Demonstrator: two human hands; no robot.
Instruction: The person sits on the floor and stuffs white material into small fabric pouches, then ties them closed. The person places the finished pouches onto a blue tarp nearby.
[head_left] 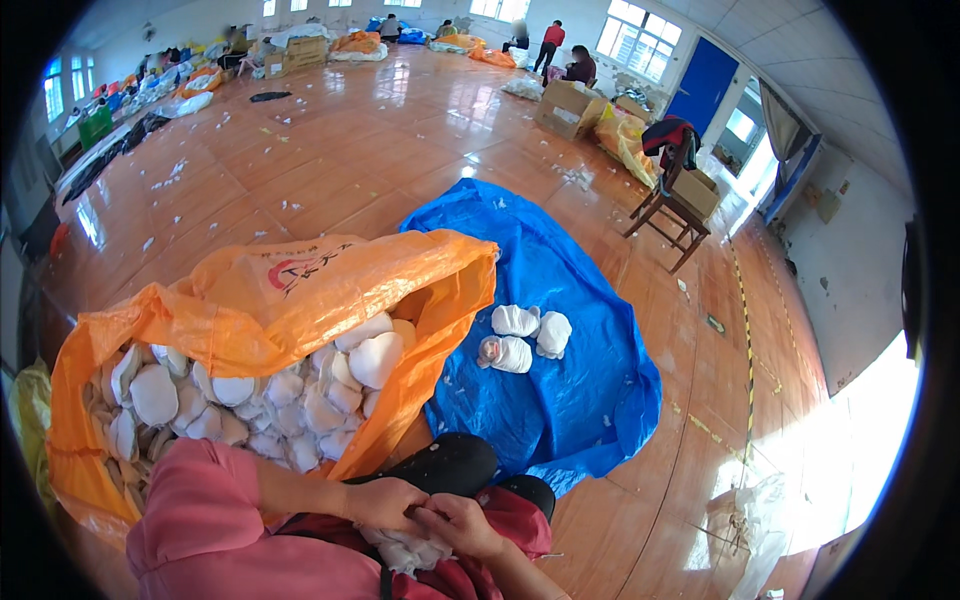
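Over my lap, my left hand [387, 502] and my right hand [464, 526] meet with fingers closed and pinched together. A crumpled piece of white cloth [408, 551] comes out just below them; the fingertips' exact hold on it is hidden. In front of me to the left, an orange woven bag [215, 305] lies open. Inside are many white rounded, padded pieces [285, 388]. Three white wrapped bundles [515, 320] rest close together on a blue plastic sheet [575, 410], right of the bag. One bundle shows a pinkish end.
A dark wooden chair [672, 205] with clothing over its back stands ahead on the right. Cardboard boxes [570, 108] and a yellow bag [625, 140] are behind it. Several people sit or stand far off. Clear plastic [765, 525] lies at the lower right; white scraps dot the tiled floor.
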